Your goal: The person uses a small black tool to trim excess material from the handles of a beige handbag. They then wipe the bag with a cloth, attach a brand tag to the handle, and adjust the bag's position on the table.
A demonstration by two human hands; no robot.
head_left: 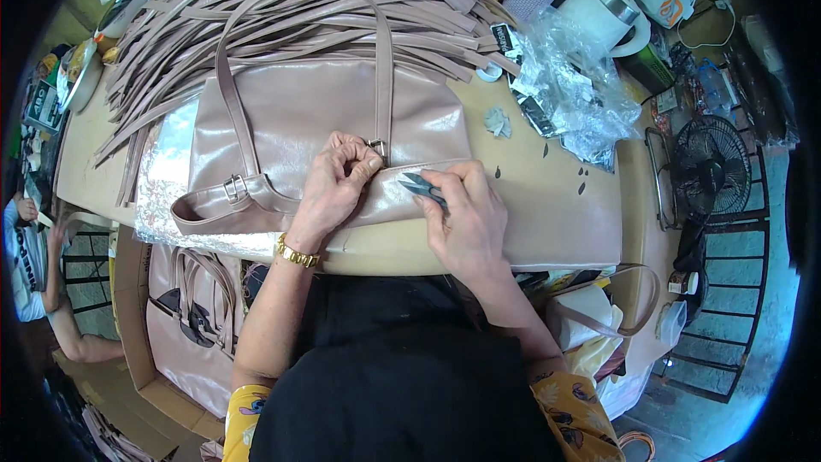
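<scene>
Black cloth (389, 368) sat closest! Left fingers (363, 173) pinched tight at one of two buckles (377, 147) on the pink bag (316, 103) beneath them; right fingers (446, 182) gripped one pair of snips (422, 189). To their lower left, one cardboard box (130, 291) held a second bag (171, 334); beyond, heaped straps (436, 26) crowded the worktop (556, 218).

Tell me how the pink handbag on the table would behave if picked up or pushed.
The pink handbag would probably sag when lifted, since its body lies flattened. Its glossy surface suggests it might slide when pushed. Its strap, a long narrow loop, would likely flop.
</scene>
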